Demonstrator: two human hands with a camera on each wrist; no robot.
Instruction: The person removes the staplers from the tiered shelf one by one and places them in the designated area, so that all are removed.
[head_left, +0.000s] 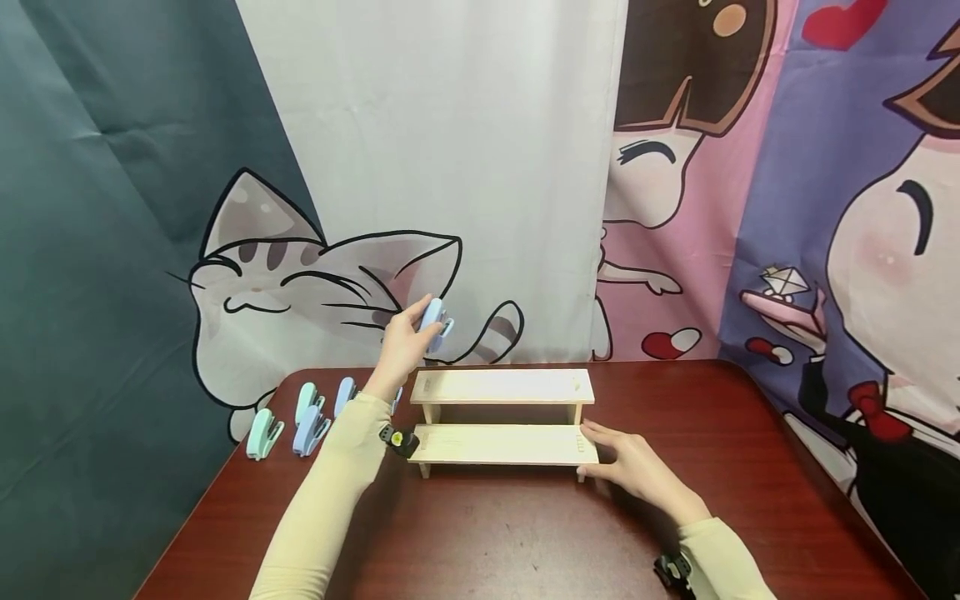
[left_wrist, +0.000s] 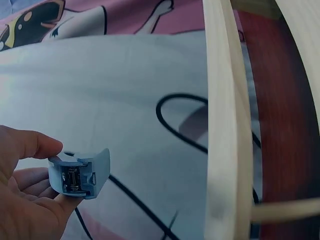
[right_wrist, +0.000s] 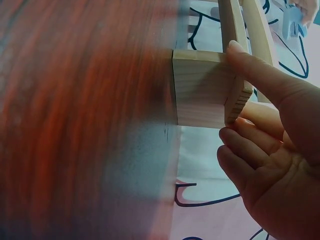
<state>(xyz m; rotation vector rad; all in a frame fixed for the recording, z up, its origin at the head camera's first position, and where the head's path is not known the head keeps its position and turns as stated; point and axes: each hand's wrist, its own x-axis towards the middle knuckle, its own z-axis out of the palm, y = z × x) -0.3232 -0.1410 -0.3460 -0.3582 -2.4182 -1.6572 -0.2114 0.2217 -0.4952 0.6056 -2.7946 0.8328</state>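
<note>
My left hand (head_left: 407, 340) pinches a light blue stapler (head_left: 432, 320) between thumb and fingers, raised above the rear left of a two-tier wooden shelf (head_left: 502, 387). In the left wrist view, the stapler (left_wrist: 80, 175) turns an end with a dark opening and a spring toward the camera. My right hand (head_left: 637, 467) grips the right end of the shelf's lower board. In the right wrist view, the thumb lies on one face of the wooden board (right_wrist: 239, 100) and fingers reach its other face. Both tiers are bare.
On the table's left stand mint green staplers (head_left: 262, 433) and blue staplers (head_left: 311, 431); another is partly hidden behind my left wrist. The dark red table (head_left: 517, 542) ends at a printed cartoon curtain (head_left: 465, 167) behind the shelf.
</note>
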